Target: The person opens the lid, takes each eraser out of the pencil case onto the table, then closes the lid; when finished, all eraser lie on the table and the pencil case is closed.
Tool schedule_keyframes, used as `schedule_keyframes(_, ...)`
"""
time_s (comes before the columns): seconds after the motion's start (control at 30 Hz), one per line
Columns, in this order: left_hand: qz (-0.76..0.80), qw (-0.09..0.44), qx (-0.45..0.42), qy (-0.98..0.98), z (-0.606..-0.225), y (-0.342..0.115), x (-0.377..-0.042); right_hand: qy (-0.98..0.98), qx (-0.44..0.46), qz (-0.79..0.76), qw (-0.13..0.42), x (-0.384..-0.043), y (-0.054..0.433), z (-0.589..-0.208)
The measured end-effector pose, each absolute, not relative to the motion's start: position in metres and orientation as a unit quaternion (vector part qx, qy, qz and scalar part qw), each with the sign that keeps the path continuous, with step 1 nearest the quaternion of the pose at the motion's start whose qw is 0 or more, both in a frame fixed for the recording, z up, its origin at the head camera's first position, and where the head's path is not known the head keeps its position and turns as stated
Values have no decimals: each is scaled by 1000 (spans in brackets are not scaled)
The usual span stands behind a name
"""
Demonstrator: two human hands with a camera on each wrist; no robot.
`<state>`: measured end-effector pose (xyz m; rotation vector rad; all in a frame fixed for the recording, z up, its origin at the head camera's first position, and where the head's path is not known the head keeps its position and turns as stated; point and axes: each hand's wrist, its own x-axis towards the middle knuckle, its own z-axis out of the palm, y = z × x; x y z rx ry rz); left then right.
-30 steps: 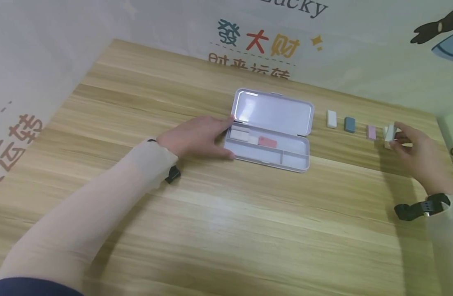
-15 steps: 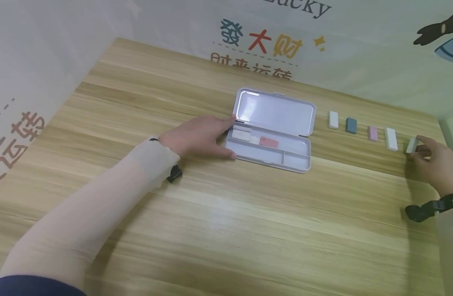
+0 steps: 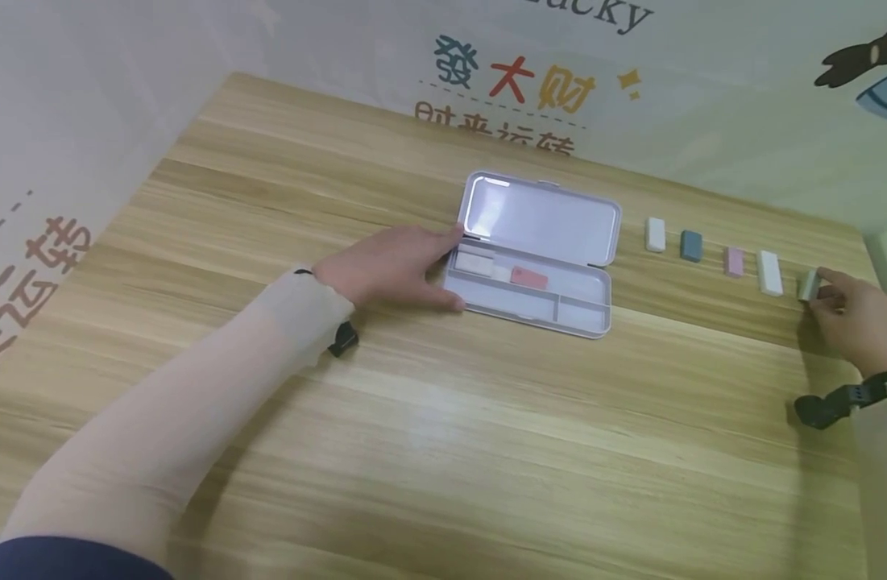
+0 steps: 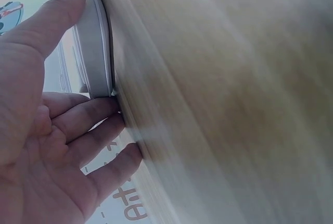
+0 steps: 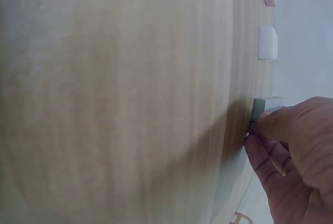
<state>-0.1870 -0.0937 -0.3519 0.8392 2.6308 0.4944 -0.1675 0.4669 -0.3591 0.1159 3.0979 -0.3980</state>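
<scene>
A pale lilac pencil case [image 3: 537, 322] lies with its lid raised, white erasers [image 3: 474, 264] and a pink eraser [image 3: 529, 278] in its rear compartment. At its left end rests my left hand [image 3: 392, 266], thumb and fingers spread apart and touching the edge. The left wrist view shows the thumb along the case wall [image 4: 93, 41] and the fingertips by its corner. Far to the right, my right hand [image 3: 860, 318] pinches a greyish-white eraser [image 3: 809, 285] between thumb and fingers, low at the tabletop. Its side looks grey-green in the right wrist view.
Between case and right hand runs a row of erasers: a white eraser [image 3: 656, 234], a blue eraser [image 3: 691, 246], a pink-purple eraser [image 3: 734, 262] and a longer white eraser [image 3: 770, 273]. A printed wall covering [image 3: 341, 56] borders the wooden table [image 3: 428, 451] behind.
My right hand has moved right, away from the longer white eraser, which now lies in the row, and holds the greyish-white eraser at the row's right end. The left hand stays at the case.
</scene>
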Motion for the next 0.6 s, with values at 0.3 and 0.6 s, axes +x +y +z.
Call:
schedule_keyframes(0.3, 179, 173, 289, 924, -352, -94, -187, 995, -15, -99, 19, -175, 471, -357)
schedule_keyframes(0.6, 179, 170, 292, 924, -352, -94, -187, 997, -16, -72, 16, -173, 466, -356)
